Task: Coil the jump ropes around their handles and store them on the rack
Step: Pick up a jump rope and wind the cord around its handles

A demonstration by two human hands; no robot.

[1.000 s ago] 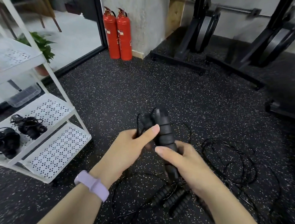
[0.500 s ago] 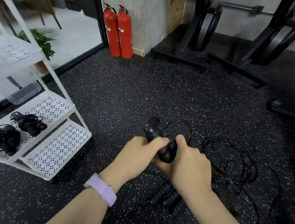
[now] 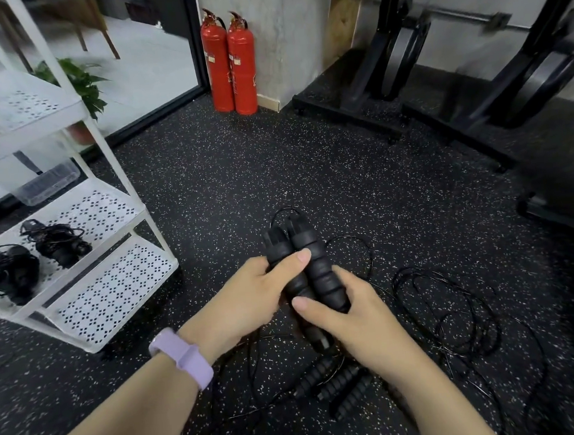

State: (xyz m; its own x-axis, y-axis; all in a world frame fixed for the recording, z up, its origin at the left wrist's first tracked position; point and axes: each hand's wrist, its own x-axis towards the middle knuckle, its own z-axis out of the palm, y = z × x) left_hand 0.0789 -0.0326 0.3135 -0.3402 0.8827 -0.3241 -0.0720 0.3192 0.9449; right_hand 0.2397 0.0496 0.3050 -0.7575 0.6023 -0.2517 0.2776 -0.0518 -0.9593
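Two jump rope handles held together, before the coiling

The left hand [image 3: 247, 296] and the right hand [image 3: 351, 310] each have a closed grip around the pair of black handles [image 3: 305, 267], above the floor [image 3: 275, 170]. Their cord [image 3: 450, 307] lies loose on the floor. I think it is best to keep the handles parallel and wind the cord tightly; the white rack [image 3: 111, 265] stands near on the left.

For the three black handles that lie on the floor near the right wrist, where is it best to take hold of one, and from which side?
Probably at the ribbed middle of the outermost handle, coming from above with fingers across its width. The handles lie flat and close beside each other, pointing up-right, so only the top and the outer side are free. The ribs should give a firm grip. Thin cord runs around them, so lift slowly.
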